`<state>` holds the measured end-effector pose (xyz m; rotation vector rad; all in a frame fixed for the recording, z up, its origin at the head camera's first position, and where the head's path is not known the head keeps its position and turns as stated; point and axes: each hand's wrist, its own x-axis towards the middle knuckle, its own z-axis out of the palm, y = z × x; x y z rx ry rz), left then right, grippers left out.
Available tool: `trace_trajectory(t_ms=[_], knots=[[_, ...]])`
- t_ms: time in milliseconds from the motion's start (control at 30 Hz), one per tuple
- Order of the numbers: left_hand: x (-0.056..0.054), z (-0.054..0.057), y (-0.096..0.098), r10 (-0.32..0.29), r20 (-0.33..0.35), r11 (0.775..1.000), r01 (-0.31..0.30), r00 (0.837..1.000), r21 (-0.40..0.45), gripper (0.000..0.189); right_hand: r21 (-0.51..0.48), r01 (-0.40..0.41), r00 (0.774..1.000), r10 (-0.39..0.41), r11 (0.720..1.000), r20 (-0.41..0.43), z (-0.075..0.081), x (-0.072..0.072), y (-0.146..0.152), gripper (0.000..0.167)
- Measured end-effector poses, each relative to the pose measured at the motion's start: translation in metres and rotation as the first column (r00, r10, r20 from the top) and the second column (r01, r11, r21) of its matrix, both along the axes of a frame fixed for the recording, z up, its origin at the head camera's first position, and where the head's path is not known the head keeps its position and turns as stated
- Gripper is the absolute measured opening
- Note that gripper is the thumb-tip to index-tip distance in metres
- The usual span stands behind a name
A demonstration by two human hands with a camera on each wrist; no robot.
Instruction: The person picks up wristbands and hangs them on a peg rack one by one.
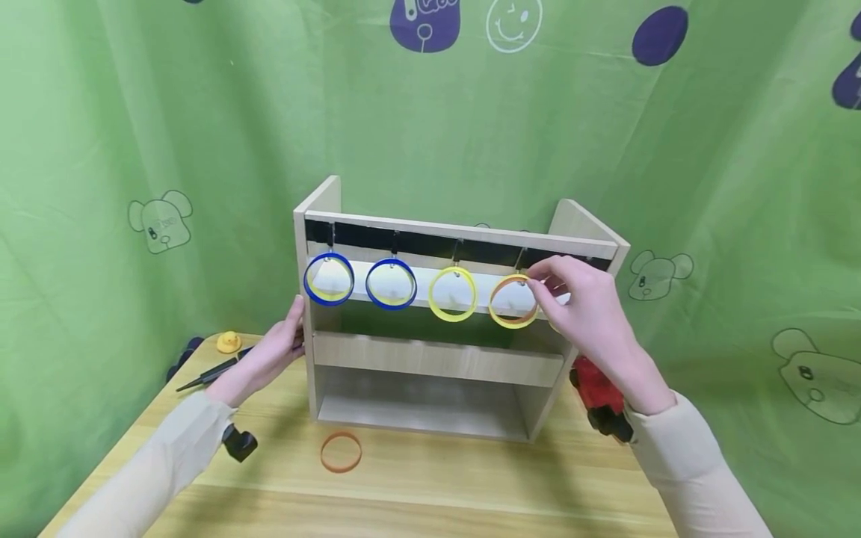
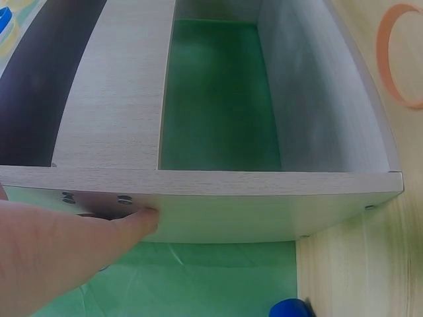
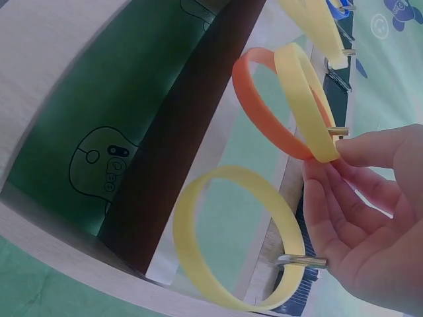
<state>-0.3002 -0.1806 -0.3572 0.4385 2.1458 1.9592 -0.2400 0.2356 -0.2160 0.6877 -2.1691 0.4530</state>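
My right hand (image 1: 592,299) pinches the edge of a yellow wristband (image 3: 299,109) beside the fourth hook of a pale wooden rack (image 1: 437,359). Thumb and fingertips meet at the band's hook end. Against its back hangs an orange wristband (image 3: 246,92), with its end right at my fingertips. On the neighbouring hook is another yellow wristband (image 3: 184,228), mostly covered by my hand in the head view. My left hand (image 1: 272,351) rests against the rack's left side; in the left wrist view one finger lies straight along the outer panel.
Blue wristbands (image 1: 369,288) with yellow ones behind hang on the two left hooks, a yellow wristband (image 1: 432,295) on the third. An orange wristband (image 1: 341,470) lies on the table before the rack. A rubber duck (image 1: 229,342) sits left, a red toy (image 1: 595,385) right.
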Motion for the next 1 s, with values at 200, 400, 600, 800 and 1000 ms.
trace_trajectory(t_ms=[200,400,600,800,1000], knots=[[-0.001,0.0,0.0,0.001,-0.005,1.0,-0.001,1.0,0.005,0.093,0.031,0.009,1.0,-0.008,0.999,-0.027,-0.001,0.002,-0.002,0.007],[-0.001,0.0,0.0,0.004,0.002,1.0,-0.004,1.0,0.007,0.093,0.001,0.009,0.996,-0.009,1.0,-0.092,-0.003,0.019,-0.007,0.01],[-0.001,0.001,-0.001,0.005,0.001,1.0,-0.005,1.0,0.015,0.093,0.032,-0.181,0.976,0.183,0.983,-0.117,-0.03,0.033,-0.034,0.016],[-0.002,0.001,-0.001,0.005,-0.003,1.0,-0.005,1.0,0.021,0.094,0.054,-0.358,0.934,0.356,0.932,0.039,-0.102,0.026,-0.078,0.012],[-0.001,0.0,0.0,0.001,0.001,1.0,-0.001,1.0,0.015,0.093,0.044,-0.392,0.888,0.365,0.919,0.28,-0.179,0.016,-0.119,0.006]])
